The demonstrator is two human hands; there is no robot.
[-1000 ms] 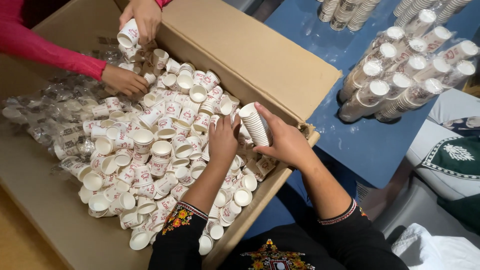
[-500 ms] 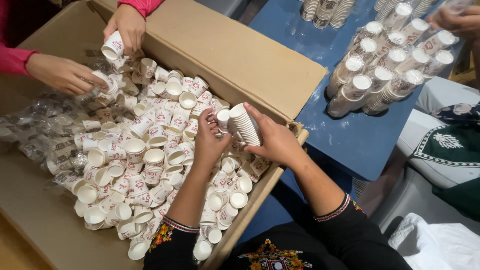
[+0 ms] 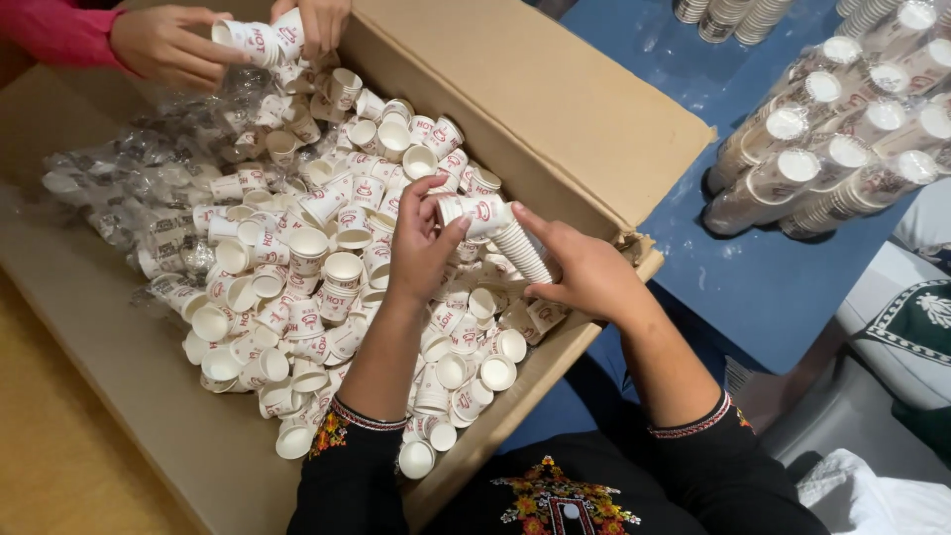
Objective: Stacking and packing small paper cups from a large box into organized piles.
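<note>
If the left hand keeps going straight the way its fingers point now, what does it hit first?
The left hand points up and right at the nested cup stack that the right hand holds. Its fingertips already touch the stack's top cup, so that comes first; beyond it lies the cardboard box wall.

On the blue table surface we see wrapped sleeves of stacked cups lying on their sides, packed close together. More cup stacks sit at the top edge. Crumpled clear plastic wrap lies along the box's left side. White fabric with a green emblem lies at the right.
</note>
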